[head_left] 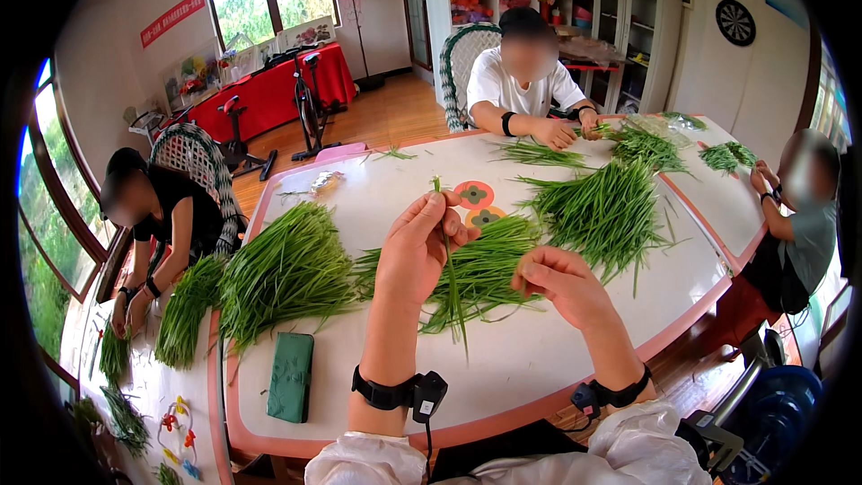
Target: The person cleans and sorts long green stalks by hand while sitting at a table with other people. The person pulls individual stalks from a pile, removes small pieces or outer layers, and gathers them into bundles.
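My left hand [415, 238] is raised over the table and pinches a thin bunch of long green chives [456, 301]. Their pale ends poke up above the fingertips and the leaves hang down. To its right, my right hand [564, 283] is also raised, its thumb and fingers pressed together; what they hold, if anything, is too small to tell. Beneath and between both hands lies a loose pile of chives [503, 256]. A larger heap [287, 265] spreads to the left, and another heap [597, 211] lies beyond my right hand.
A green case [290, 377] lies near the table's front left. Round flower-patterned mats [473, 195] sit on the white table [359, 373]. People handle greens at the far side [530, 81], left [171, 216] and right [804, 207]. A blue bucket [777, 413] stands at the lower right.
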Demonstrator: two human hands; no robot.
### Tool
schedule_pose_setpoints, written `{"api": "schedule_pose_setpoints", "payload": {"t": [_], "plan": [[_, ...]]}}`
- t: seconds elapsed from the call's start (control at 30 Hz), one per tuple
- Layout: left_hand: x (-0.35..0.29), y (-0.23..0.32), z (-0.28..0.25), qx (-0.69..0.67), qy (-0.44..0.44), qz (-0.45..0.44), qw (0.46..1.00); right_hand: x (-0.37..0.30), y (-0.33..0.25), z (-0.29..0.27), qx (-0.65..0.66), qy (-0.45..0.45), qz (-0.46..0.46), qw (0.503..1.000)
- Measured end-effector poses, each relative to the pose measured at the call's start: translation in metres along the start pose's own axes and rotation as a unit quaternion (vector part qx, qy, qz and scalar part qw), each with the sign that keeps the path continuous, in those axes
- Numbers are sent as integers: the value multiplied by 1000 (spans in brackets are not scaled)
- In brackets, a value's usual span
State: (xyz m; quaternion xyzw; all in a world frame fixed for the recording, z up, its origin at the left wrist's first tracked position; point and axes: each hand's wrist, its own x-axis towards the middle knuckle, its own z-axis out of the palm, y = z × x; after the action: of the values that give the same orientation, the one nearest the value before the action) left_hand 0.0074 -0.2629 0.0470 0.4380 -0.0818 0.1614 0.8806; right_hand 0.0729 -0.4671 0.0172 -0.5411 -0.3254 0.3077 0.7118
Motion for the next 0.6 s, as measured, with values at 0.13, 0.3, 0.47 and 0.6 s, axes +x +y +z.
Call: {"api": "schedule_pose_setpoints", "payload": {"t": [0.13, 0.3, 0.47, 0.6], "plan": [[-1, 8, 0, -12, 9, -2, 1000, -57, -9, -33, -83, -61, 88, 991], [-1, 10, -6, -46, 6, -4, 999, -116, -13, -53, -194, -96, 248, 944], [1, 9, -4, -39, 13, 3, 999, -153, 3, -71, -245, -73, 298, 920], [0, 11, -1, -33, 26, 5, 999, -164, 17, -73, -325, -68, 286, 899]]}}
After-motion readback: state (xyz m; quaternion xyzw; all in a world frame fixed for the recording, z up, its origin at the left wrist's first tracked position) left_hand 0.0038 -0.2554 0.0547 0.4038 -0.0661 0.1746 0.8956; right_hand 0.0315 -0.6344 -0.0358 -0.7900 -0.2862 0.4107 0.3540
